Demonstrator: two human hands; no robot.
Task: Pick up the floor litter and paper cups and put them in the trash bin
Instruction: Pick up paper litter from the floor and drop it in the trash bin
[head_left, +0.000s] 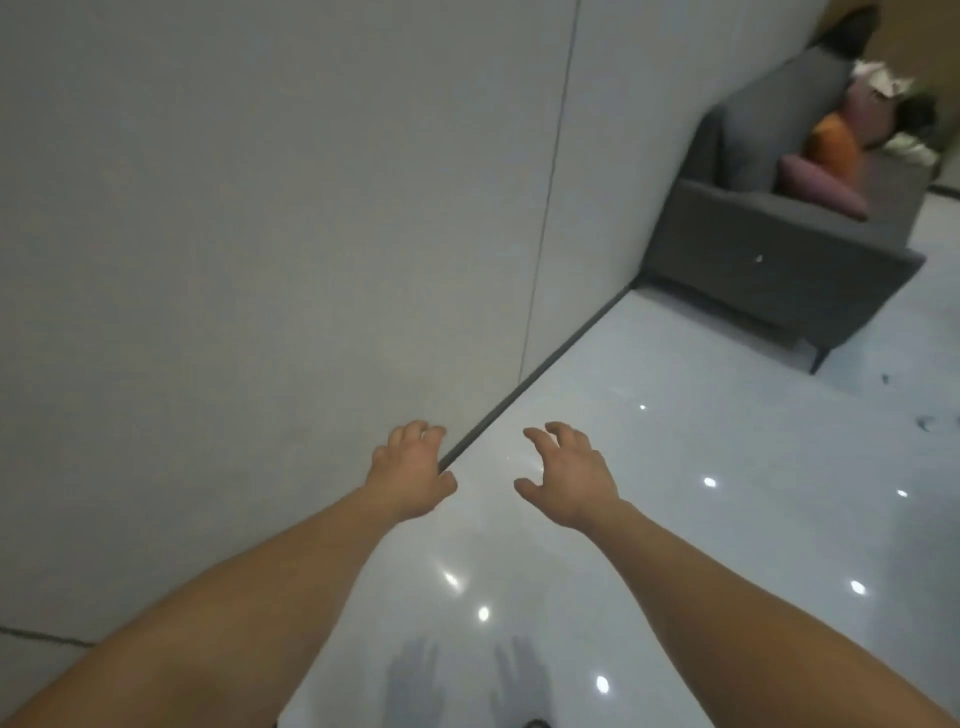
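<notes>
We count two bare grips: left grip (410, 480), right grip (569, 480). We also count one dark grey fabric sofa (779, 270), one orange cushion (831, 148) and two mauve cushions (821, 192).

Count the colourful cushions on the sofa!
3 that I can tell on the sofa: a purple cushion lowest on the seat, an orange cushion above it, and a pink cushion behind that. It is blurry there, so more may be hidden.

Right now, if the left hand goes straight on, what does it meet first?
Left hand would probably meet the pale grey panelled wall just above its dark baseboard strip; depth is unclear.
</notes>
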